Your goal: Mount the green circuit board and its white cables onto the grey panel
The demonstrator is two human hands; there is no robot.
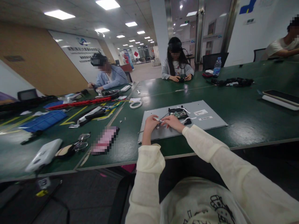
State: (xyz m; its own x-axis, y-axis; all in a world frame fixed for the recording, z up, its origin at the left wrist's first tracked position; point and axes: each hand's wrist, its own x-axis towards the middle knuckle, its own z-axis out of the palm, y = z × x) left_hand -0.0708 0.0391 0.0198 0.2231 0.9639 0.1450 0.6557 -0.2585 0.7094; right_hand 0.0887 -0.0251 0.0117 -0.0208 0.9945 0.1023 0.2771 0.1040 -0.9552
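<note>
A flat grey panel [161,112], like the back of a screen, lies on the table in front of me. My left hand [151,123] and my right hand [172,122] meet over its left half, fingertips pinched on a small whitish piece [159,120] whose kind is too small to make out. Just beyond my right hand, a green circuit board [179,115] sits in a black frame on the panel. White ribbon cables [189,119] run out from the board. Two white labels, one a barcode label [205,118], are stuck on the panel's right part.
Left of the panel lie a pink phone [105,140], glasses [82,142], a white device [44,154], a blue tray [43,120] and a tape roll [135,104]. A small wrench [138,92] lies farther back. Two people work across the table; another sits far right near a bottle [217,67].
</note>
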